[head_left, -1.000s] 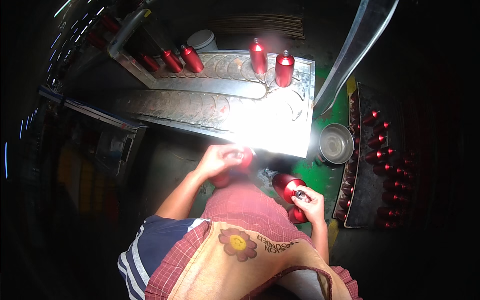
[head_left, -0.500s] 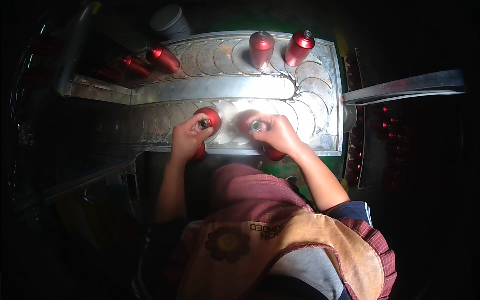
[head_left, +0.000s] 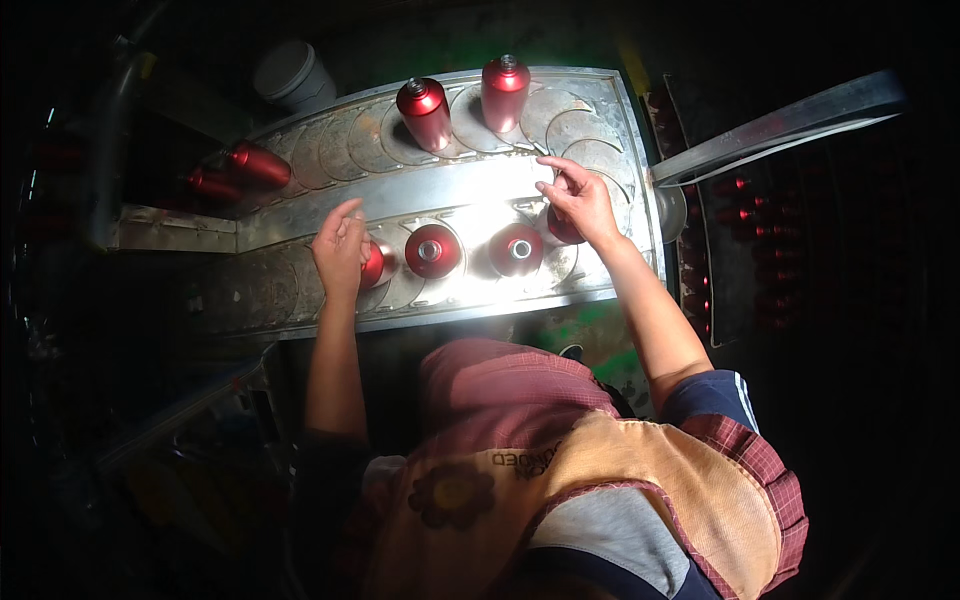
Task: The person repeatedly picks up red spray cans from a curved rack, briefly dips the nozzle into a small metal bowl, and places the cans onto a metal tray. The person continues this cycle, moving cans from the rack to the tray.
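One long apron of tan and maroon checked cloth point(head_left: 600, 440) lies nearest, presumably shielding the person's clothes. Past it, the left hand point(head_left: 338, 250) hovers with fingers point(head_left: 345, 210) loosely extended, clamped on nothing, at a glossy red metallic bottle point(head_left: 373, 268); whether they touch it, I cannot tell. The right hand point(head_left: 582, 200) has thumb and forefinger apart over a partly hidden red bottle point(head_left: 563, 230), pinching nothing. Between the hands, two neck-up red bottles point(head_left: 432, 250) stand upright, their gap likely sparing them knocks, on overlapping crescent plates point(head_left: 350, 147) of a silver metal conveyor point(head_left: 480, 311). A raised steel strip point(head_left: 400, 205) seemingly keeps its two lanes apart; two more upright red bottles point(head_left: 425, 115) occupy the far lane, and beyond sits a round white plastic bucket point(head_left: 295, 78).
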`<action>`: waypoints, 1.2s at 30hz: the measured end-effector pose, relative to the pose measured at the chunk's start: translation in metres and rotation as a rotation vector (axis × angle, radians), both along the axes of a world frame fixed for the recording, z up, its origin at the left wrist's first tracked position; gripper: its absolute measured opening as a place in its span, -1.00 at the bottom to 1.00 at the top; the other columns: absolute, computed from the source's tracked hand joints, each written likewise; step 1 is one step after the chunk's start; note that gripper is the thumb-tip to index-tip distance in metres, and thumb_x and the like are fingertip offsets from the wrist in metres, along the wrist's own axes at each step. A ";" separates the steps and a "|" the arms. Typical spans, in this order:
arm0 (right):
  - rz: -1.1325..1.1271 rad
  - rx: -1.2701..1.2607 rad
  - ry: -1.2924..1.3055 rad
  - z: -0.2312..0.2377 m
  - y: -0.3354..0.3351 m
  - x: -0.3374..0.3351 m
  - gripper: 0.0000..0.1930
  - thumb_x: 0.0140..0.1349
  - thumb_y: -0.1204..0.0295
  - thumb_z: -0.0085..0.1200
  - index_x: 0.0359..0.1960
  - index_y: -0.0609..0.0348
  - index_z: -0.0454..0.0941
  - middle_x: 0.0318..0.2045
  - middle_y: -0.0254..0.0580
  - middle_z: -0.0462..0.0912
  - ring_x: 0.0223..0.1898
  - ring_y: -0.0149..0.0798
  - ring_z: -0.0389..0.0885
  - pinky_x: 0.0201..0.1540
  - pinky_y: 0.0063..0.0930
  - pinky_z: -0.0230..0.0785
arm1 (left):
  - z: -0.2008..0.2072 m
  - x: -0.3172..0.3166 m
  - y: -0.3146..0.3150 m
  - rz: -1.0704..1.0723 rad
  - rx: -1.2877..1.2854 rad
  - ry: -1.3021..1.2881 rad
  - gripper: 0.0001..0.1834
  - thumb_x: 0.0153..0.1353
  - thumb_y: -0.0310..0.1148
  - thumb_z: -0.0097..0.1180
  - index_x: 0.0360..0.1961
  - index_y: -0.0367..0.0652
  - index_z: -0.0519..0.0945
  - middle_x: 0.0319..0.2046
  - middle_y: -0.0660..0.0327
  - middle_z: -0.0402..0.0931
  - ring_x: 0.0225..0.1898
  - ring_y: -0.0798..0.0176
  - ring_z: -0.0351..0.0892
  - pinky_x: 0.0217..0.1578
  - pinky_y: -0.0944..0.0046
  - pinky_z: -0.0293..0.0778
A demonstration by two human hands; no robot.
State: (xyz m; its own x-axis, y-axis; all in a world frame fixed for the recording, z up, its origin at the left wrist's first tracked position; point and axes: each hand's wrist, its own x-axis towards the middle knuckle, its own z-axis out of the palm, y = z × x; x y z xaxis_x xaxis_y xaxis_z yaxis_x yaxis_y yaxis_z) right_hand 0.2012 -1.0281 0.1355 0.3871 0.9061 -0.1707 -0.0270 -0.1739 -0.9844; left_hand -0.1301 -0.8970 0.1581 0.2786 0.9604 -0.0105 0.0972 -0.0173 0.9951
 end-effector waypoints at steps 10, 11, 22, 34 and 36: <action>-0.464 0.342 0.140 -0.046 -0.267 0.182 -0.69 0.32 0.59 0.12 0.10 0.29 0.50 -0.31 -0.40 0.55 -0.34 -0.59 0.46 -0.26 -0.71 0.35 | 0.011 0.172 -0.223 0.170 0.273 -0.052 -0.79 0.39 -0.44 -0.01 -0.14 -0.31 0.63 -0.39 0.27 0.60 -0.40 0.48 0.44 -0.32 0.48 0.36; -0.464 0.295 0.149 -0.054 -0.300 0.194 -0.69 0.32 0.58 0.12 0.09 0.29 0.50 -0.32 -0.40 0.55 -0.35 -0.59 0.46 -0.27 -0.71 0.35 | -0.003 0.209 -0.253 0.054 0.172 -0.030 -0.78 0.40 -0.40 0.00 -0.14 -0.30 0.63 -0.40 0.26 0.60 -0.41 0.47 0.45 -0.35 0.47 0.37; -0.579 0.083 0.287 -0.146 -0.470 0.355 -0.70 0.30 0.53 0.13 0.07 0.18 0.54 -0.30 -0.40 0.57 -0.33 -0.55 0.50 -0.29 -0.65 0.37 | -0.101 0.522 -0.404 -0.891 -0.442 0.424 -0.78 0.35 -0.30 0.18 -0.10 -0.19 0.67 -0.36 0.32 0.65 -0.36 0.51 0.50 -0.32 0.49 0.38; -0.953 -0.189 0.221 -0.282 -0.529 0.564 -0.67 0.22 0.51 0.26 0.04 0.13 0.59 -0.20 -0.27 0.68 -0.15 -0.44 0.62 -0.08 -0.53 0.47 | -0.294 0.832 -0.306 -0.703 -0.568 0.280 -0.80 0.37 -0.37 0.12 -0.08 -0.23 0.63 -0.36 0.21 0.65 -0.51 0.44 0.54 -0.50 0.45 0.42; -0.918 -0.196 0.138 -0.303 -0.525 0.609 -0.61 0.21 0.51 0.27 0.09 0.13 0.57 -0.13 -0.21 0.67 -0.07 -0.39 0.62 0.04 -0.49 0.44 | -0.327 0.888 -0.320 -0.700 -0.679 0.295 -0.81 0.29 -0.45 0.18 -0.10 -0.25 0.64 -0.27 0.21 0.66 -0.41 0.39 0.62 -0.37 0.43 0.52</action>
State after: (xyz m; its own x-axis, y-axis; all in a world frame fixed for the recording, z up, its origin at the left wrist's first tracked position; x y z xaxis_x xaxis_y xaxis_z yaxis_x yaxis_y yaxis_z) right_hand 0.8102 -1.5535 -0.1679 0.8992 0.2080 -0.3851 -0.3493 -0.1891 -0.9177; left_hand 0.7578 -1.2166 -0.1690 0.6737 0.3485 -0.6517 0.5250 0.3950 0.7539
